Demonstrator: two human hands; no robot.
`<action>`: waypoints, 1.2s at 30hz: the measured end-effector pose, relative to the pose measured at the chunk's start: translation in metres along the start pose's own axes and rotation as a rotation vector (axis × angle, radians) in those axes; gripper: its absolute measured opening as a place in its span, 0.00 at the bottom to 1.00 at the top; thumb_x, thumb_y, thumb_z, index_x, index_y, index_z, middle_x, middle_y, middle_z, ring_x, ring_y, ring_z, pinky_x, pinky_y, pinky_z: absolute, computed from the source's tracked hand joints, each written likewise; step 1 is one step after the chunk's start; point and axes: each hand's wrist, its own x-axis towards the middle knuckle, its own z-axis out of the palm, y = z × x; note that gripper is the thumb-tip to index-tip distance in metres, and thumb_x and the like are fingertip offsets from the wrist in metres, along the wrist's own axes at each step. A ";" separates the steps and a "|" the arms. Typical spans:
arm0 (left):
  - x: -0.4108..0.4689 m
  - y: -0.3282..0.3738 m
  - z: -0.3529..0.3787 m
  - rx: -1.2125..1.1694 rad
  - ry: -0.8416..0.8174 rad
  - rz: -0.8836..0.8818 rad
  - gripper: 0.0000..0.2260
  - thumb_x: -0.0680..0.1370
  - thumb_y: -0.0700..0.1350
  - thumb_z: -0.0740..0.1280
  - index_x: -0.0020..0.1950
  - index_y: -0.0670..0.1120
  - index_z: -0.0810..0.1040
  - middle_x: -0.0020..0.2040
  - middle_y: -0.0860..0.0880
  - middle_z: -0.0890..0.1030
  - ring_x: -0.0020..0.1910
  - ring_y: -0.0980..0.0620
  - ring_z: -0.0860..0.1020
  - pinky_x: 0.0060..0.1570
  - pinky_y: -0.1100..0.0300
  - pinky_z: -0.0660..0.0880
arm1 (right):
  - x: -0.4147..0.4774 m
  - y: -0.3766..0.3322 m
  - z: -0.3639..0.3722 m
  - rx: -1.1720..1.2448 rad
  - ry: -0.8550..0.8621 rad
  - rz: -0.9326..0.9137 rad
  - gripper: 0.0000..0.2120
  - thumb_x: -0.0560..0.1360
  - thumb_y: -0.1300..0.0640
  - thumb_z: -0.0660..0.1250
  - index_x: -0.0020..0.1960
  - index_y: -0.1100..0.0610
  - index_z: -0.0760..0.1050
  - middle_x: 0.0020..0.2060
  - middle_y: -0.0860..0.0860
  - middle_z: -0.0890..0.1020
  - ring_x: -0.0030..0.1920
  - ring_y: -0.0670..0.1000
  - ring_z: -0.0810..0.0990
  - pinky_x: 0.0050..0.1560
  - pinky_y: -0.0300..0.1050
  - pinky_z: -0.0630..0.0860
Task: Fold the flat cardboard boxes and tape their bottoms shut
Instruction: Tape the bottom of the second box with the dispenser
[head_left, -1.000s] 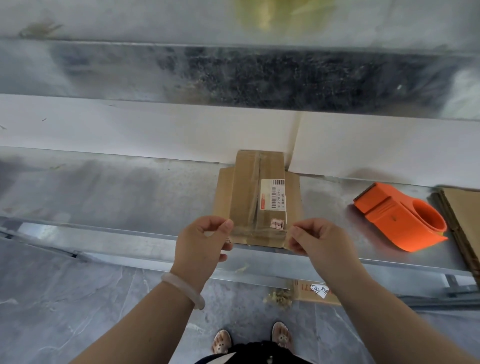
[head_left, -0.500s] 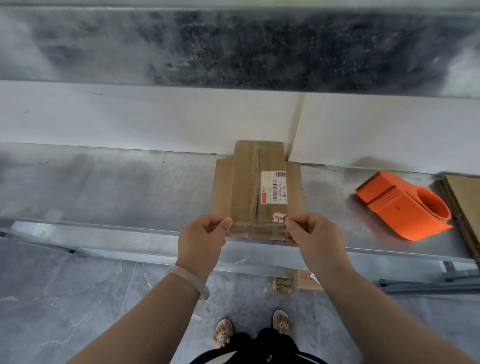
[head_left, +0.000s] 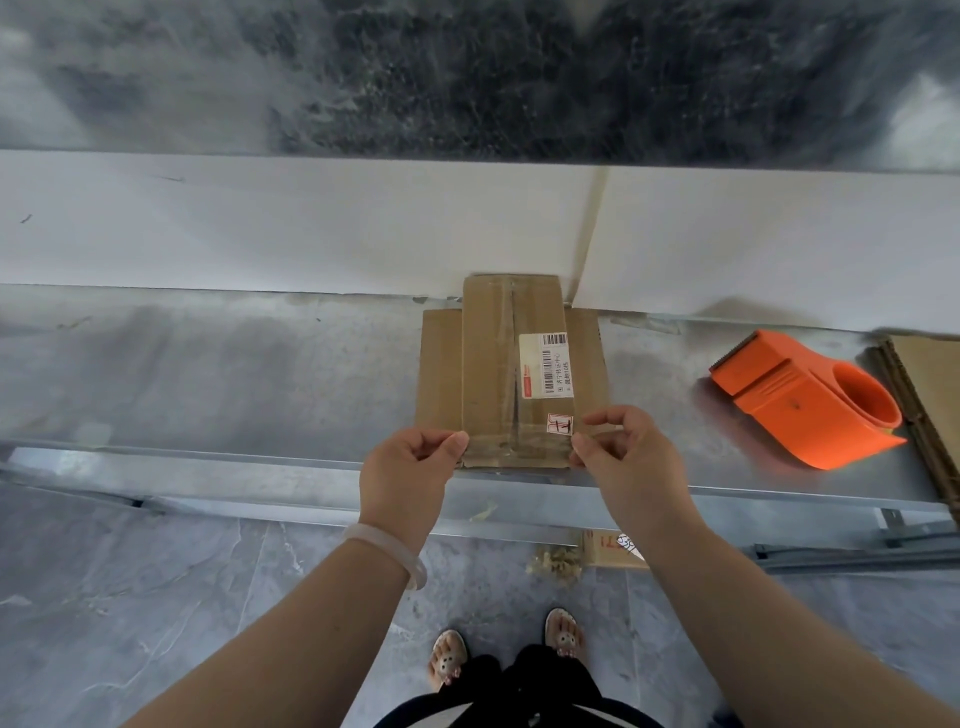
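Observation:
A flat brown cardboard box (head_left: 493, 374) lies on the metal table (head_left: 208, 374), with a white barcode label and old clear tape on its top. My left hand (head_left: 410, 467) pinches the box's near left corner between thumb and fingers. At the near right corner, my right hand (head_left: 618, 452) pinches the edge by a small red-and-white sticker. An orange tape dispenser (head_left: 810, 402) rests on the table to the right, apart from both hands.
More flat cardboard (head_left: 930, 395) lies at the table's far right edge. A white wall panel (head_left: 311, 228) rises behind the box. Below the table's front edge are a grey tiled floor, a cardboard scrap (head_left: 613, 551) and my feet.
Both hands have stayed at the box's near corners, shifting their grip slightly. The view has tilted a little downward. The box lies about where it was.

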 end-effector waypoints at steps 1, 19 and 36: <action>0.000 0.000 0.000 0.001 0.007 0.005 0.06 0.74 0.49 0.74 0.36 0.56 0.83 0.35 0.55 0.85 0.42 0.50 0.84 0.51 0.47 0.81 | 0.000 0.001 -0.001 0.003 -0.012 0.001 0.08 0.77 0.56 0.70 0.50 0.45 0.74 0.35 0.43 0.85 0.40 0.42 0.83 0.31 0.29 0.72; -0.005 0.001 0.009 -0.038 0.026 0.061 0.05 0.74 0.48 0.74 0.39 0.55 0.82 0.36 0.55 0.84 0.42 0.49 0.83 0.51 0.45 0.81 | 0.011 -0.003 -0.012 -0.046 -0.037 0.030 0.03 0.77 0.55 0.69 0.45 0.49 0.79 0.35 0.44 0.85 0.40 0.41 0.83 0.39 0.31 0.75; 0.004 -0.002 0.012 -0.081 -0.015 -0.078 0.04 0.73 0.47 0.75 0.39 0.49 0.84 0.36 0.51 0.85 0.45 0.47 0.83 0.53 0.46 0.80 | 0.031 -0.009 -0.013 -0.065 -0.180 0.169 0.04 0.79 0.58 0.66 0.46 0.55 0.76 0.40 0.51 0.83 0.45 0.51 0.84 0.52 0.54 0.82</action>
